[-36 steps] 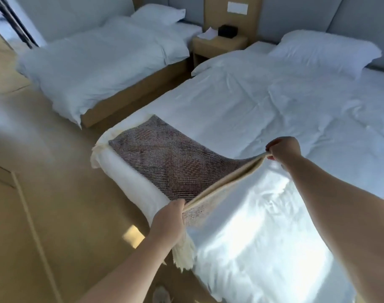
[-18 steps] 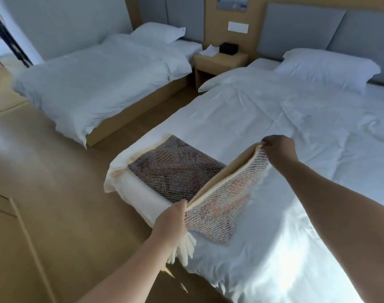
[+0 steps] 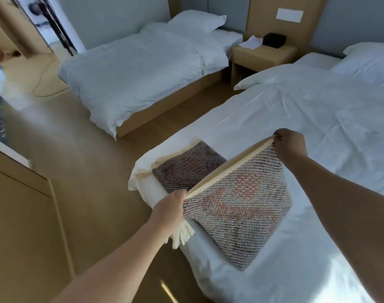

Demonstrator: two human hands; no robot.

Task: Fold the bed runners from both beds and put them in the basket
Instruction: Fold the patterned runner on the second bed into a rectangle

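A woven bed runner, brown and reddish with a cream border and cream tassels, lies partly folded on the foot corner of the near bed. My left hand grips one end of its cream edge near the bed's corner, tassels hanging below the fist. My right hand pinches the other end of that edge, higher and further onto the bed. The edge is stretched taut between both hands, with one layer hanging toward me and another flat behind it. No basket is in view.
A second bed with white bedding and no runner stands at the back left. A wooden nightstand with a black box and paper sits between the beds. Wooden floor runs to the left; a wooden cabinet edge is at near left.
Both hands have lifted the runner's cream edge and drawn it over toward me, so more cloth now hangs on the near side and less lies flat behind. The camera view shifted left.
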